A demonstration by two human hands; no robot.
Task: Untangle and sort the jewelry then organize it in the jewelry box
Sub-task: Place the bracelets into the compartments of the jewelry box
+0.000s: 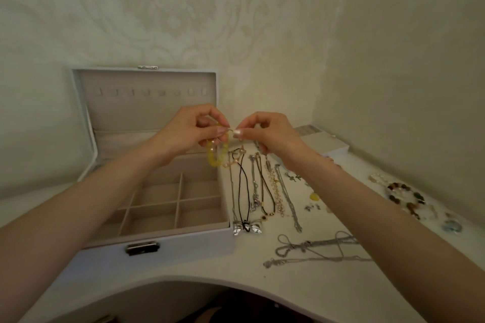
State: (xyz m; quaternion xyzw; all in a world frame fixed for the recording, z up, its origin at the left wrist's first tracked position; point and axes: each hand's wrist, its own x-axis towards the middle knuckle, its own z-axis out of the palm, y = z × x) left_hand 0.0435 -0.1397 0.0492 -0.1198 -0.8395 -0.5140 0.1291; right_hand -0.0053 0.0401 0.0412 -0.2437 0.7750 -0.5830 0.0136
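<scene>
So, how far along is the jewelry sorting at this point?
Done: several necklaces lie straightened side by side on the white table beside the open white jewelry box. In hand: the left hand and right hand pinch a yellow and pearl bead bracelet. Left: the box's visible compartments hold nothing; tangled silver chains and a brown bead bracelet wait on the table.

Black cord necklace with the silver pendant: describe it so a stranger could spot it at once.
Find the open white jewelry box on the desk. Beside its right wall, necklaces lie in a row; the black cord necklace is close to the box. Only it ends in a shiny silver bow-shaped pendant, by the box's front corner.
</scene>
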